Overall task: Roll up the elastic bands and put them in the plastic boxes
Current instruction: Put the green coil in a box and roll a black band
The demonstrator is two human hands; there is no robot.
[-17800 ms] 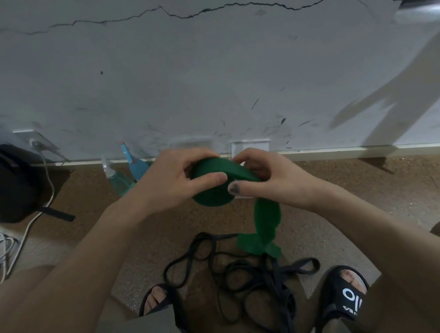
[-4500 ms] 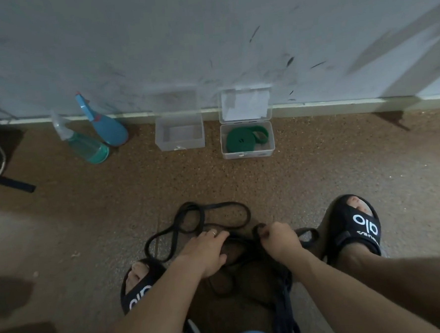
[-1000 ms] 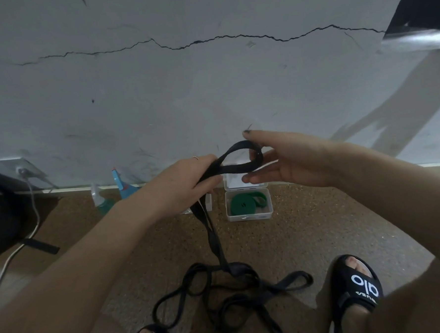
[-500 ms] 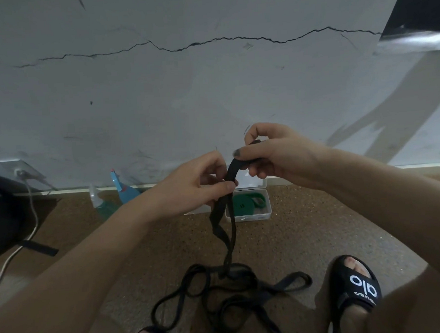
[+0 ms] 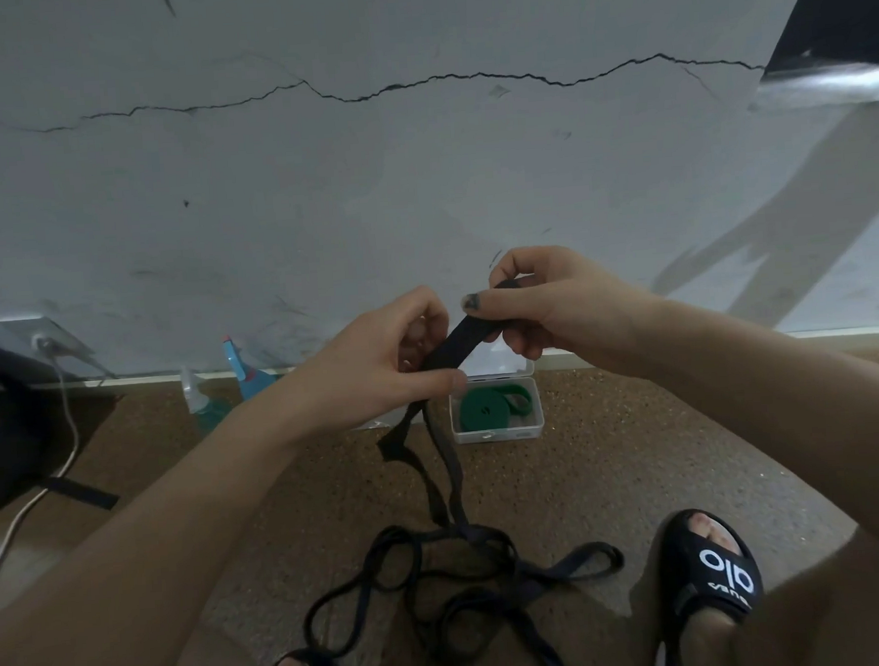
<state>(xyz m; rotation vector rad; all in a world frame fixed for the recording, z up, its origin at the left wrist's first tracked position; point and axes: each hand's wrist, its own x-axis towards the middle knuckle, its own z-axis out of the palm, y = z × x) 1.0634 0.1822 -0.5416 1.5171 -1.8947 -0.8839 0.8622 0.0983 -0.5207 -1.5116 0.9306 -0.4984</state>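
Black flat elastic band (image 5: 458,342), long and looped, is the one in play, its top end stretched taut between both hands at chest height in front of the grey cracked wall (image 5: 418,179). Right hand (image 5: 554,300) has the very end, thumb on top and fingers curled round it, a tight pinch with nothing else in the grip. Left hand (image 5: 378,367) is curled round the strap just below, thumb pressing it against the fingers, and from there the band drops in two twisted strands to a loose tangle on the brown speckled floor (image 5: 616,476), lying between the two black slide sandals (image 5: 719,573). Over by the skirting, the clear plastic box with its lid open (image 5: 495,435) already holds the rolled green elastic band (image 5: 488,407), so one band looks done and this black one looks like the second. A second clear box is mostly hidden behind the left hand and I can't tell what is in it. By my reading, this is the very start of the roll: the end is folded over but no coil has built up yet. The next move calls for the right hand to turn that end over on itself while the left feeds strap up evenly. Those twists in the hanging strands need flattening out, and the tangle below must run free without snagging.
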